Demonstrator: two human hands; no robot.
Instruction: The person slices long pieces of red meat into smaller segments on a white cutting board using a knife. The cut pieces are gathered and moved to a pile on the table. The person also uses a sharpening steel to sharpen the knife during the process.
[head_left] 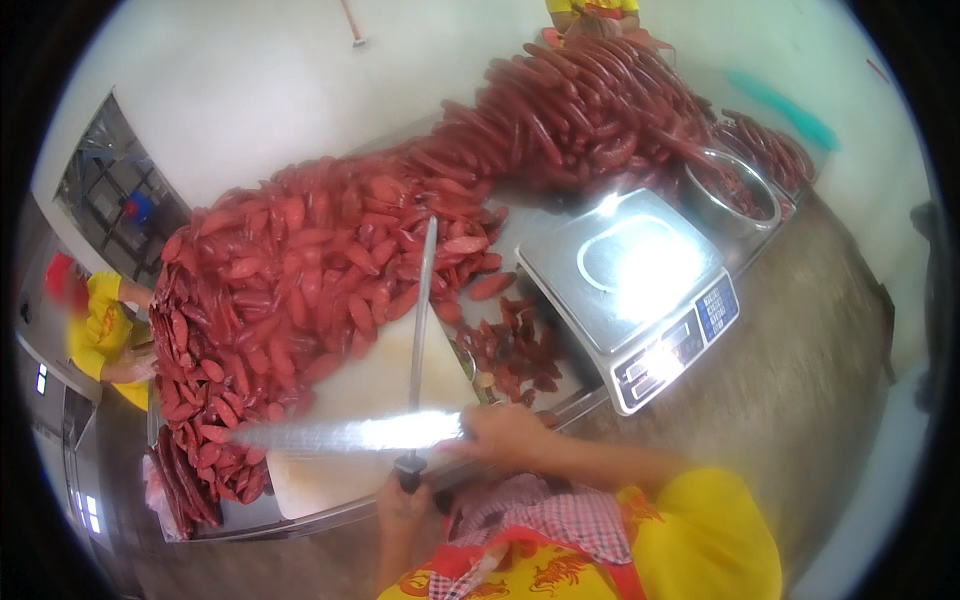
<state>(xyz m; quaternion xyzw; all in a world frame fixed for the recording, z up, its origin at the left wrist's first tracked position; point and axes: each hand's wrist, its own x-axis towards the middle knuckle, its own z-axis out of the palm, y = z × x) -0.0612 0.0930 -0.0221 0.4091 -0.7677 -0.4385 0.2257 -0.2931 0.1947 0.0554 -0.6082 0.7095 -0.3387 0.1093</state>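
My left hand [403,507] is closed around the black handle of a sharpening steel [420,330], whose rod points up and away over the board. In my right hand [507,438] is a large knife [350,433], its long shiny blade pointing left. The blade crosses the steel just above the handle; whether the two touch I cannot tell. Beneath them lies a white cutting board [320,485]. A big heap of short red sausage pieces [290,270] covers its far and left sides. Small dark red scraps [515,350] lie to the board's right.
A digital scale [620,270] with a bare metal plate stands at the right. Behind it is a steel bowl [735,190] with dark red bits. Long sausages [580,100] are piled at the far end. Co-workers in yellow stand at the left [105,320] and far end.
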